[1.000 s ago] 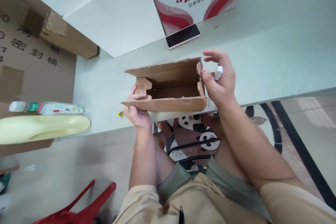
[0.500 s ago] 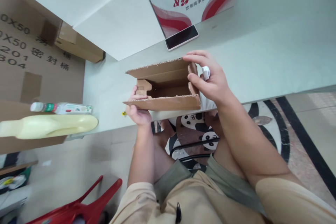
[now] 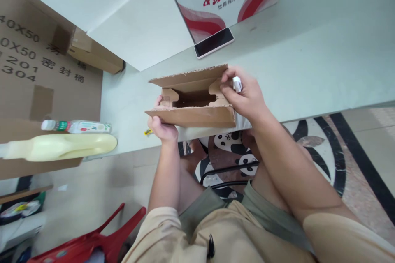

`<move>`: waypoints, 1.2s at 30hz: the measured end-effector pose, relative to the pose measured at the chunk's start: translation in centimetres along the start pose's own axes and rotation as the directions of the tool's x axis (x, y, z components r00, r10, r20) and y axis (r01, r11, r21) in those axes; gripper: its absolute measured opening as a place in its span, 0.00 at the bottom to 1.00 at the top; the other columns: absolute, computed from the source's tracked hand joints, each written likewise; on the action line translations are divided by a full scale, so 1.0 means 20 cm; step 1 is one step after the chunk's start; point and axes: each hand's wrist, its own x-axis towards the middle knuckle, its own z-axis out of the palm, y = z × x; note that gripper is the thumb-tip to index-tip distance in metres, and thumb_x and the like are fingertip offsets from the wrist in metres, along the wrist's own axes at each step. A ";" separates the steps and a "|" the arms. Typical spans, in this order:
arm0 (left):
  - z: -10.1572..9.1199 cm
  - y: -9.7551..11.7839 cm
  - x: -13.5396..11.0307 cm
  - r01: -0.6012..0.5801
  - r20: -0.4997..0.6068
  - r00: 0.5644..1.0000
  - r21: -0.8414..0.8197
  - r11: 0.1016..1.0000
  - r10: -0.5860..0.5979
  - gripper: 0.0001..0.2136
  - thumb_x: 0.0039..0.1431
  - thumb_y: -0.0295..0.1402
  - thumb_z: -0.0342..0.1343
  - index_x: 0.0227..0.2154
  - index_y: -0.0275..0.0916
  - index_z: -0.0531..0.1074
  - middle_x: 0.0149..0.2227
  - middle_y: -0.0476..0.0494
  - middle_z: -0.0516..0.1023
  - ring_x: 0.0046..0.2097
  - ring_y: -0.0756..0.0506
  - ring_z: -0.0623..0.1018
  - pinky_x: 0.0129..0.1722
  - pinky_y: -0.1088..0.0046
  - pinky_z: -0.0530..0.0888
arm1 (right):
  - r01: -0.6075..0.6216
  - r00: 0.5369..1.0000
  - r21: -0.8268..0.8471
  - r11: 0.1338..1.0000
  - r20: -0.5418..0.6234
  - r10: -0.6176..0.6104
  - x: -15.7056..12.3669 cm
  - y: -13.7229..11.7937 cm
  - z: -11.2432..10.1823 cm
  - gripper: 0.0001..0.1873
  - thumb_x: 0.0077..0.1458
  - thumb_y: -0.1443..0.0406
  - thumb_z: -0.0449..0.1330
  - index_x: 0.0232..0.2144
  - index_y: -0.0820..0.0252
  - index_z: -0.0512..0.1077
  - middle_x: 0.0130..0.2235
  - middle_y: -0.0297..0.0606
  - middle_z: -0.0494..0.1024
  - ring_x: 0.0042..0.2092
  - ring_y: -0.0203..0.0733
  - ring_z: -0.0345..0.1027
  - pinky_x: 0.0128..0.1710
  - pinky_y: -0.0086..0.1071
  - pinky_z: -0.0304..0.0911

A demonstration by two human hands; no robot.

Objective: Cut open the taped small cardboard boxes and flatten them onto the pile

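Observation:
A small brown cardboard box [image 3: 189,118] is at the near edge of the table, its top open and its long flaps with ragged edges standing up. My left hand [image 3: 163,129] grips the box's left end, thumb outside the near flap and the other fingers partly hidden behind it. With thumb and forefinger, my right hand [image 3: 245,92] pinches the short flap [image 3: 218,90] at the right end, which leans inward over the opening. A small white object [image 3: 237,84] sits at the fingers of that hand; its kind is unclear. The box's inside is dark.
A phone [image 3: 214,42] lies on the table [image 3: 308,61] before a white and red carton [image 3: 212,20]. To the left are a clear bottle [image 3: 89,126], a pale yellow bottle [image 3: 74,147] and large brown cartons [image 3: 18,90]. A red chair [image 3: 108,238] stands at lower left.
The right end's short flap has swung inward over the opening. My right hand's fingers have moved from the far corner and end edge to pinch that flap. My left hand keeps its grip.

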 end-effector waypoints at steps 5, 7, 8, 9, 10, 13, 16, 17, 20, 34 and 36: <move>0.03 -0.02 0.02 0.018 -0.013 1.000 0.011 1.000 -0.018 0.21 0.60 0.47 0.41 0.26 0.39 0.73 0.31 0.41 0.77 0.55 0.36 0.78 0.60 0.54 0.71 | 0.031 0.993 0.018 0.999 -0.112 -0.029 -0.03 0.00 0.01 0.13 0.63 0.59 0.56 0.49 0.51 0.70 0.48 0.36 0.79 0.50 0.44 0.75 0.55 0.45 0.72; 0.03 -0.02 0.01 0.018 -0.009 1.000 -0.015 1.000 -0.018 0.20 0.60 0.48 0.44 0.30 0.38 0.75 0.34 0.41 0.79 0.54 0.37 0.78 0.59 0.55 0.72 | 0.072 0.992 0.023 0.997 -0.104 -0.070 -0.03 0.01 0.02 0.11 0.64 0.60 0.55 0.46 0.52 0.73 0.48 0.37 0.80 0.51 0.45 0.75 0.56 0.46 0.71; 0.02 -0.03 0.01 0.036 0.004 0.999 -0.027 0.999 -0.036 0.21 0.60 0.48 0.46 0.34 0.37 0.76 0.37 0.41 0.80 0.53 0.37 0.79 0.58 0.56 0.72 | 0.094 0.991 0.028 0.995 -0.102 -0.090 -0.03 0.01 0.02 0.11 0.64 0.59 0.54 0.44 0.53 0.75 0.47 0.37 0.81 0.51 0.46 0.76 0.57 0.46 0.71; 0.01 -0.04 0.01 0.060 0.018 0.998 -0.040 0.997 -0.059 0.21 0.60 0.49 0.48 0.38 0.37 0.77 0.40 0.41 0.80 0.52 0.38 0.79 0.57 0.58 0.73 | 0.110 0.989 0.034 0.993 -0.106 -0.106 -0.04 0.01 0.02 0.11 0.64 0.59 0.55 0.42 0.53 0.76 0.46 0.38 0.81 0.51 0.47 0.76 0.57 0.47 0.71; 0.00 -0.05 0.01 0.082 0.032 0.996 -0.049 0.995 -0.080 0.21 0.59 0.50 0.51 0.41 0.38 0.76 0.41 0.42 0.79 0.49 0.40 0.80 0.54 0.59 0.74 | 0.121 0.986 0.041 0.992 -0.119 -0.115 -0.04 0.01 0.02 0.12 0.64 0.58 0.55 0.40 0.53 0.77 0.46 0.38 0.82 0.52 0.48 0.76 0.58 0.48 0.70; -0.04 -0.09 0.00 0.070 0.061 0.996 -0.053 0.996 -0.066 0.19 0.59 0.50 0.56 0.41 0.39 0.74 0.39 0.45 0.77 0.44 0.44 0.79 0.51 0.63 0.75 | 0.126 0.980 0.044 0.991 -0.160 -0.117 -0.06 0.00 0.04 0.16 0.63 0.52 0.55 0.36 0.54 0.78 0.45 0.39 0.82 0.51 0.52 0.76 0.57 0.52 0.70; -0.09 -0.12 -0.01 0.010 0.091 0.996 -0.018 1.000 -0.008 0.22 0.59 0.51 0.58 0.49 0.43 0.71 0.48 0.43 0.75 0.53 0.42 0.77 0.57 0.62 0.73 | 0.149 0.969 0.040 0.988 -0.208 -0.137 -0.08 0.00 0.06 0.20 0.65 0.50 0.53 0.35 0.54 0.78 0.43 0.40 0.81 0.49 0.51 0.77 0.55 0.52 0.71; -0.10 -0.13 -0.01 -0.009 0.105 0.994 -0.002 1.000 0.009 0.25 0.58 0.52 0.58 0.54 0.45 0.69 0.53 0.42 0.73 0.58 0.40 0.74 0.60 0.59 0.71 | 0.159 0.965 0.034 0.987 -0.218 -0.148 -0.08 0.00 0.07 0.19 0.65 0.51 0.53 0.34 0.54 0.78 0.42 0.39 0.81 0.48 0.50 0.77 0.54 0.51 0.71; -0.12 -0.15 0.00 -0.061 0.163 0.985 0.053 0.997 0.052 0.27 0.60 0.55 0.55 0.59 0.50 0.66 0.61 0.43 0.68 0.67 0.36 0.66 0.68 0.52 0.63 | 0.163 0.959 -0.011 0.987 -0.234 -0.161 -0.08 0.01 0.08 0.13 0.63 0.55 0.57 0.33 0.53 0.77 0.41 0.37 0.81 0.46 0.47 0.77 0.53 0.49 0.71; -0.09 -0.07 0.01 0.065 0.181 0.981 0.064 0.996 -0.076 0.24 0.59 0.59 0.55 0.45 0.47 0.80 0.58 0.43 0.74 0.67 0.33 0.68 0.69 0.44 0.61 | 0.041 0.966 -0.065 0.997 -0.252 -0.056 -0.09 -0.02 0.08 0.11 0.58 0.61 0.58 0.26 0.52 0.76 0.42 0.37 0.80 0.49 0.50 0.75 0.59 0.55 0.68; -0.09 -0.07 0.01 0.081 0.170 0.981 0.053 0.995 -0.089 0.24 0.57 0.60 0.56 0.44 0.47 0.81 0.58 0.44 0.75 0.67 0.33 0.68 0.69 0.45 0.61 | 0.016 0.970 -0.078 0.997 -0.241 -0.035 -0.08 -0.02 0.08 0.13 0.60 0.59 0.57 0.26 0.52 0.76 0.42 0.37 0.80 0.50 0.52 0.75 0.60 0.57 0.66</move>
